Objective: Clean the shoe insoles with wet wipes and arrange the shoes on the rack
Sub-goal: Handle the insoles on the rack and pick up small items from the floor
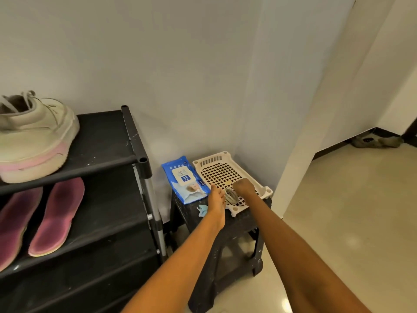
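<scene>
A white sneaker (33, 136) with a pink sole stripe stands on the top shelf of the black shoe rack (126, 159). Two pink insoles (57, 218) lie on the shelf below it. A blue pack of wet wipes (185, 179) lies on a small black stool (225, 233) beside a white perforated tray (216, 168). My left hand (216, 197) reaches over the stool between pack and tray, fingers apart. My right hand (243, 187) is over the tray, fingers curled near a greyish bundle (231, 196) lying in it; I cannot tell whether it grips the bundle.
A small light-blue scrap (202, 210) lies on the stool near my left wrist. Grey walls meet in the corner behind the stool. Pale tiled floor (349, 211) opens to the right, with a pair of dark shoes (376, 141) far off by the wall.
</scene>
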{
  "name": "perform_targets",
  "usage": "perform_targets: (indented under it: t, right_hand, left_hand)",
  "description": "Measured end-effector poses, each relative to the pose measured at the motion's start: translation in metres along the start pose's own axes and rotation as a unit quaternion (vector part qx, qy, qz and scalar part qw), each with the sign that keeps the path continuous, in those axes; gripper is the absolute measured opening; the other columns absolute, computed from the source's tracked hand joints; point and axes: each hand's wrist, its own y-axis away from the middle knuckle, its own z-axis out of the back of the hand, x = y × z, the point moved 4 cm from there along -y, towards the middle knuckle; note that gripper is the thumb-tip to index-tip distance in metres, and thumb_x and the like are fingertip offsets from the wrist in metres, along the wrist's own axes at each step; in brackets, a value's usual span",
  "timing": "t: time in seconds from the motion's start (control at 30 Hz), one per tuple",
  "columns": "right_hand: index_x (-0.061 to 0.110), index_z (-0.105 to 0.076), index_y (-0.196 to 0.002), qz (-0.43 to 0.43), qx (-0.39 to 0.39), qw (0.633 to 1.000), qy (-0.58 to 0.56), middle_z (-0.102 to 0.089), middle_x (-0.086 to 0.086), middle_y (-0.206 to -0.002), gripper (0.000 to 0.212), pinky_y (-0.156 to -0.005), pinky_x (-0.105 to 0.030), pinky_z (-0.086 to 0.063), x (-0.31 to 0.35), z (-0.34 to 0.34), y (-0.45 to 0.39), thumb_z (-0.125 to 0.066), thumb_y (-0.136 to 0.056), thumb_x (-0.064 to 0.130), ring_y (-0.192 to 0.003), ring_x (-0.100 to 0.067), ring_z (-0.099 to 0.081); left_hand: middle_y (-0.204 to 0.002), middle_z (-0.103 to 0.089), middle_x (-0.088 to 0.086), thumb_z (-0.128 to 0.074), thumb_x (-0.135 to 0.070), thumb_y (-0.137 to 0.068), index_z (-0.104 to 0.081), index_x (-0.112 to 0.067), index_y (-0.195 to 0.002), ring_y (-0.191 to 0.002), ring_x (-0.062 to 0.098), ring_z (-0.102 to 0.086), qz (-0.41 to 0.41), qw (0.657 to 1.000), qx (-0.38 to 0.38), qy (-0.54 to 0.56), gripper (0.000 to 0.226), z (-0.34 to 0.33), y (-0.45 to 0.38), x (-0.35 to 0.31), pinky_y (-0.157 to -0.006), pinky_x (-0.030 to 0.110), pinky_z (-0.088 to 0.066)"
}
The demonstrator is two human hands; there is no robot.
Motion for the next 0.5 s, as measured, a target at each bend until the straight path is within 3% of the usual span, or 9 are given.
perform_targets:
  t: [0.1, 0.2, 0.3, 0.4, 0.43, 0.5]
  right_hand:
    - [0.001, -0.067, -0.09, 0.016, -0.068, 0.994, -0.08, -0.066, -0.017, -0.097, 0.024, -0.09, -0.041, -0.048, 0.0, 0.015, 0.031, -0.046, -0.091, 0.011, -0.092, -0.029, -0.059]
    - [-0.002, -0.068, -0.097, 0.022, -0.037, 0.985, -0.168, -0.067, -0.02, -0.104, 0.022, -0.09, -0.043, -0.049, 0.003, 0.017, 0.075, -0.052, -0.091, 0.013, -0.098, -0.033, -0.061]
    - [0.004, -0.065, -0.092, 0.024, 0.034, 0.974, -0.222, -0.065, -0.014, -0.092, 0.019, -0.075, -0.034, -0.051, 0.014, 0.018, 0.133, -0.048, -0.092, 0.011, -0.085, -0.024, -0.06]
    - [0.007, -0.062, -0.08, 0.029, 0.051, 0.963, -0.262, -0.062, -0.007, -0.077, 0.018, -0.062, -0.026, -0.049, 0.03, 0.031, 0.192, -0.048, -0.09, 0.005, -0.066, -0.014, -0.057]
    - [0.005, -0.064, -0.081, 0.03, 0.054, 0.959, -0.276, -0.062, -0.008, -0.078, 0.016, -0.06, -0.025, -0.049, 0.035, 0.034, 0.208, -0.05, -0.089, 0.004, -0.063, -0.013, -0.057]
    - [-0.001, -0.066, -0.096, 0.028, 0.056, 0.957, -0.284, -0.062, -0.012, -0.083, 0.018, -0.057, -0.024, -0.048, 0.04, 0.038, 0.238, -0.052, -0.088, 0.005, -0.063, -0.014, -0.056]
  left_hand:
    - [-0.15, -0.034, 0.016, -0.023, -0.042, -0.102, -0.03, -0.001, -0.144, -0.138, 0.027, -0.033, 0.017, 1.0, 0.004, 0.003, 0.059, -0.004, 0.028, -0.002, -0.114, 0.036, -0.026]
    - [-0.144, -0.042, 0.015, -0.024, -0.043, -0.102, -0.037, -0.002, -0.141, -0.131, 0.027, -0.043, 0.025, 1.0, 0.011, 0.0, 0.058, -0.005, 0.061, -0.007, -0.108, 0.036, -0.034]
    - [-0.128, -0.056, 0.016, -0.027, -0.042, -0.102, -0.049, -0.001, -0.13, -0.11, 0.027, -0.055, 0.012, 0.999, 0.019, 0.024, 0.054, -0.004, 0.103, -0.017, -0.093, 0.037, -0.044]
    - [-0.099, -0.063, 0.015, -0.027, -0.041, -0.102, -0.051, 0.002, -0.126, -0.082, 0.023, -0.059, -0.016, 1.0, 0.007, 0.024, 0.055, 0.007, 0.153, -0.033, -0.075, 0.036, -0.051]
    - [-0.096, -0.062, 0.013, -0.026, -0.041, -0.102, -0.049, 0.003, -0.129, -0.077, 0.021, -0.057, -0.025, 1.0, 0.002, 0.015, 0.056, 0.012, 0.168, -0.038, -0.069, 0.033, -0.049]
    - [-0.114, -0.059, 0.017, -0.025, -0.041, -0.102, -0.045, 0.002, -0.132, -0.081, 0.022, -0.055, -0.028, 1.0, 0.0, 0.0, 0.056, 0.022, 0.193, -0.046, -0.07, 0.032, -0.048]
